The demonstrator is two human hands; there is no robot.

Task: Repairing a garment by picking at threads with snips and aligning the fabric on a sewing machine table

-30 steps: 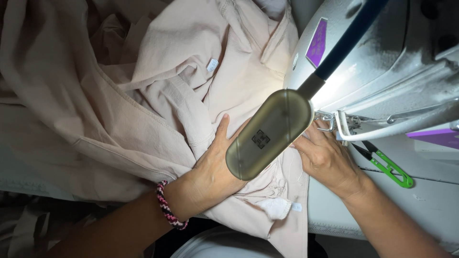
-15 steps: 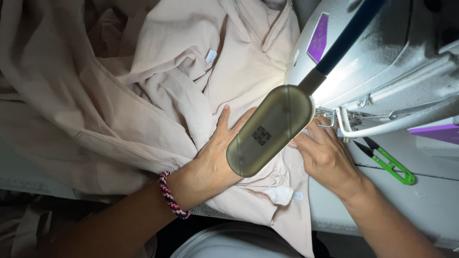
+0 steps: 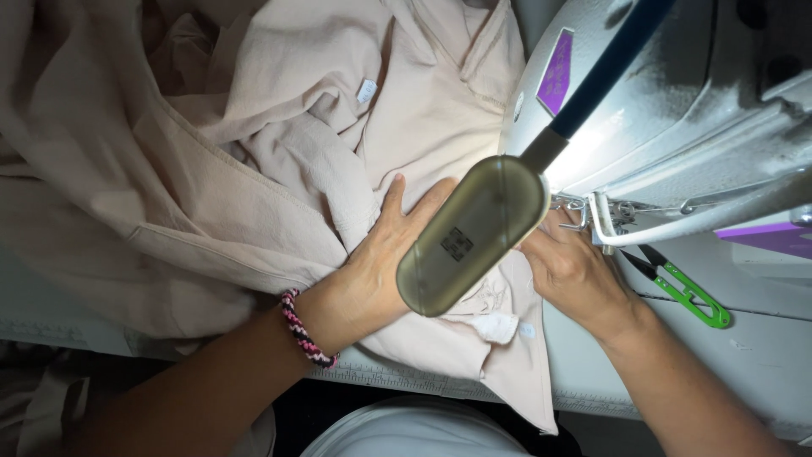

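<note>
A pale beige garment (image 3: 279, 161) lies bunched over the sewing table, with a small white label near its collar. My left hand (image 3: 381, 254) presses flat on the cloth, fingers spread, a pink and black braided bracelet (image 3: 306, 328) on its wrist. My right hand (image 3: 571, 267) rests on the cloth right by the needle area of the white sewing machine (image 3: 702, 110), its fingertips hidden behind the lamp. An oblong olive-grey lamp head (image 3: 472, 233) on a dark arm hangs between the camera and both hands.
Green-handled thread snips (image 3: 689, 292) lie on the table right of the machine's wire guard (image 3: 609, 224). More beige fabric hangs off the table's left side. A ruler strip runs along the table's front edge (image 3: 406, 381).
My left hand has slid forward and right on the cloth, and the garment has shifted slightly toward the machine. My right hand stays by the needle.
</note>
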